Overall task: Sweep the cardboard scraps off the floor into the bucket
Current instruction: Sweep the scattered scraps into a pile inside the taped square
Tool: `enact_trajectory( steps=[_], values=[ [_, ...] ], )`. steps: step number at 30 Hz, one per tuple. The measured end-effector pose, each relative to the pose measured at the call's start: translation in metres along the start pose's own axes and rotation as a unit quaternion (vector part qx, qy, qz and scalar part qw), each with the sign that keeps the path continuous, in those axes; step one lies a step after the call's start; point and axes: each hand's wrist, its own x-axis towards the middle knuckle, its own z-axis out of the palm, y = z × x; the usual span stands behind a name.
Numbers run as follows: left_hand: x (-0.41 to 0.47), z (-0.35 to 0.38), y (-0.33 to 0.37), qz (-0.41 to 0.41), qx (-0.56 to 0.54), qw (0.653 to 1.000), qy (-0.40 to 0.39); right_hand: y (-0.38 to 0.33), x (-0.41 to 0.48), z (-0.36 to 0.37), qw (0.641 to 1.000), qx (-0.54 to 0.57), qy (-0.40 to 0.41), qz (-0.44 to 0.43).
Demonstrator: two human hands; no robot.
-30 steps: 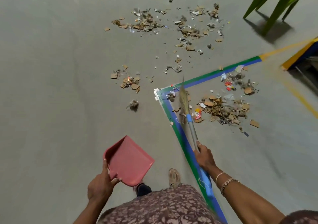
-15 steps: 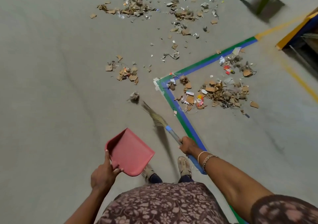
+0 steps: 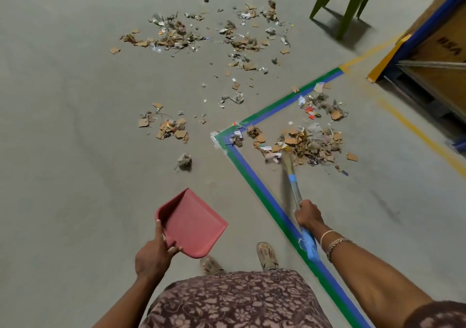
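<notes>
The right hand (image 3: 309, 215) grips the broom (image 3: 293, 189), whose bristles touch the cardboard scraps (image 3: 306, 144) inside the corner of the green-blue tape (image 3: 254, 185), while the left hand (image 3: 153, 254) holds a red dustpan (image 3: 193, 223) above the floor (image 3: 75, 151).

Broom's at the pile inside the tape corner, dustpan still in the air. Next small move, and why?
Probably a short stroke drawing the scrap pile tighter toward the tape corner. The broom bristles sit at the pile's near-left edge, the scraps lie loosely spread, and the left hand holds the dustpan empty, off the floor. No bucket is in view.
</notes>
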Motion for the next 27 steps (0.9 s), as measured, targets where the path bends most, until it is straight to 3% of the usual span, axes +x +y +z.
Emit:
enact_trajectory(
  steps=[6, 11, 20, 27],
  values=[
    [0.021, -0.002, 0.020, 0.046, 0.016, 0.999, 0.007, 0.015, -0.027, -0.006, 0.990, 0.136, -0.015, -0.023],
    [0.030, -0.003, 0.039, 0.071, 0.013, 0.997, 0.025, -0.001, -0.069, -0.011, 0.979, 0.183, -0.073, -0.054],
    [0.042, -0.007, 0.039, 0.035, -0.010, 0.999, 0.012, -0.050, -0.081, 0.008, 0.971, 0.104, -0.186, -0.106],
    [0.036, -0.036, 0.023, -0.043, -0.016, 0.999, 0.016, -0.105, -0.041, 0.008, 0.949, -0.004, -0.223, -0.224]
  ],
)
